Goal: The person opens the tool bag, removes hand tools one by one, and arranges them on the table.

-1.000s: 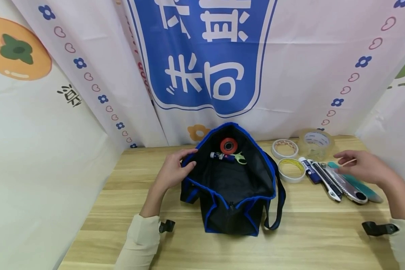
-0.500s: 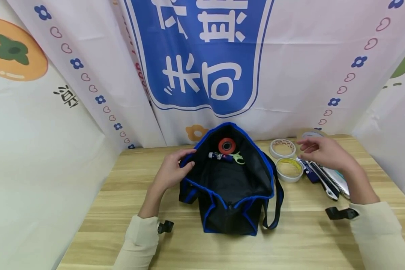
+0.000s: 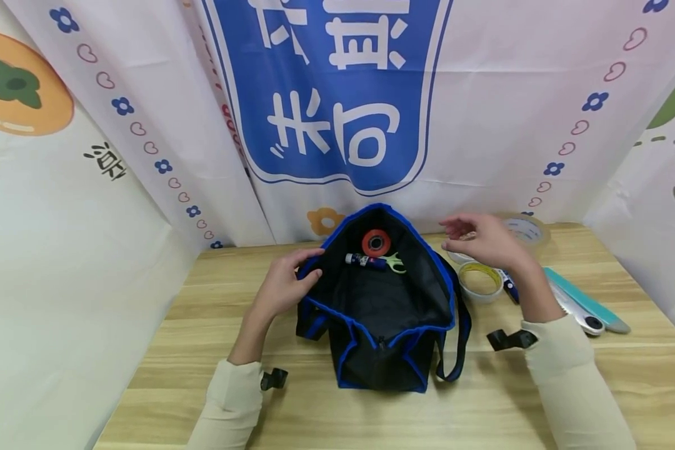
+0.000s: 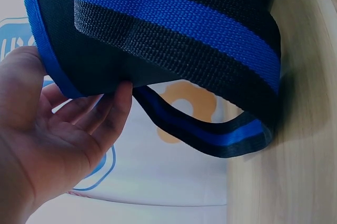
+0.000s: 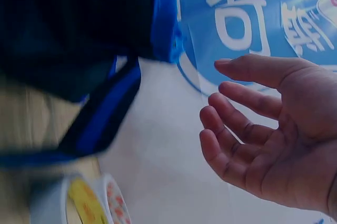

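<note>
A black tool bag (image 3: 379, 365) with blue trim stands with its mouth spread wide. My left hand (image 3: 284, 281) pinches the left rim, thumb on one side and fingers on the other, as the left wrist view (image 4: 58, 145) confirms for that hand. Inside lie a red tape roll (image 3: 375, 242), a glue stick (image 3: 365, 260) and scissors with pale green handles (image 3: 395, 263). My right hand (image 3: 484, 240), loosely bent and holding nothing, hovers right of the bag over a white tape roll (image 3: 458, 257). The right wrist view shows its palm (image 5: 295, 145) and separated fingers.
Right of the bag lie a tape roll with a yellow core (image 3: 480, 282), a clear tape roll (image 3: 525, 231), a partly hidden blue glue stick (image 3: 509, 287), a silver utility knife (image 3: 590, 324) and a teal-handled tool (image 3: 582, 297). A strap (image 3: 462, 350) loops beside the bag.
My right hand has swept left from above the knives to near the bag's right rim, over the tape rolls. My left hand keeps its hold on the rim.
</note>
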